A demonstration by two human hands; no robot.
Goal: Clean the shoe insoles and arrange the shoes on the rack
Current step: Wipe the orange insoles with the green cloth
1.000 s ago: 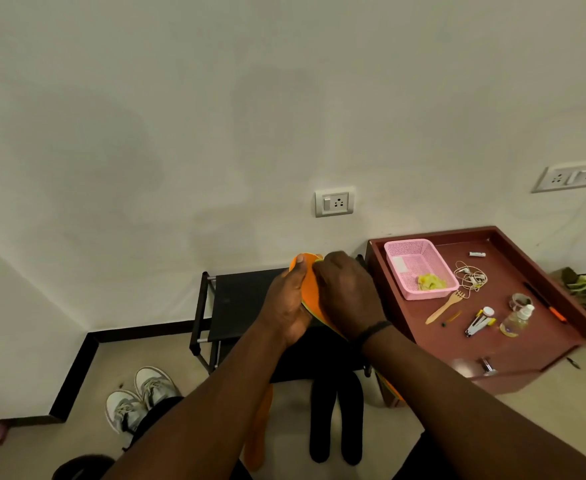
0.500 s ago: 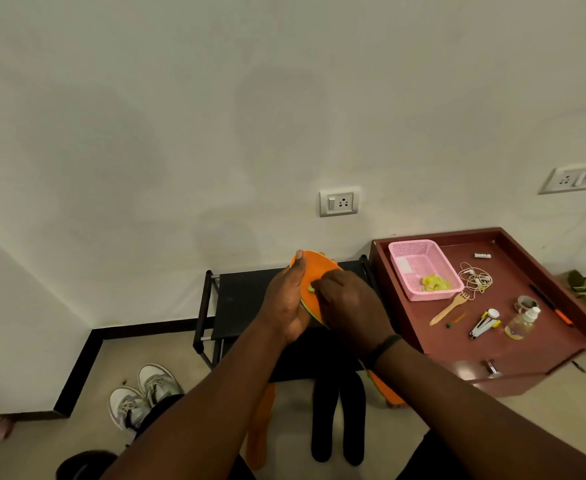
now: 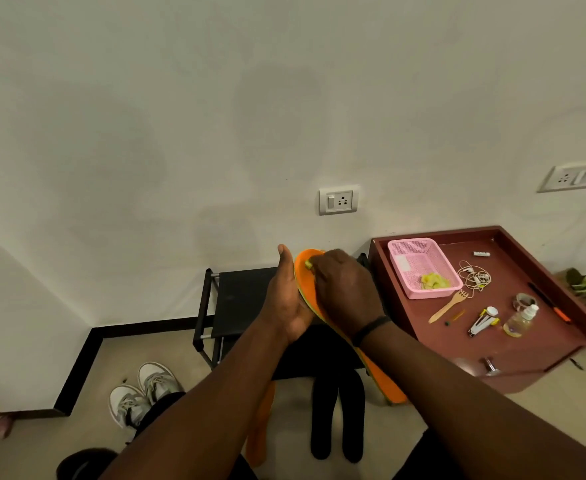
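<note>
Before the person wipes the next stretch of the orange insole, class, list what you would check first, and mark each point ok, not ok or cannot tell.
1. Insole supported: the left hand holds the orange insole from behind. Ok.
2. Wipe in hand: the right hand pinches a yellow-green cloth against the toe end. Ok.
3. Heel end cleaned: hidden under the right forearm. Cannot tell.
4. Spare cloth: a yellow one lies in the pink basket. Ok.
5. Rack top free for shoes: the visible part is bare. Ok.
6. Shoes racked: white sneakers sit on the floor. Not ok.
</note>
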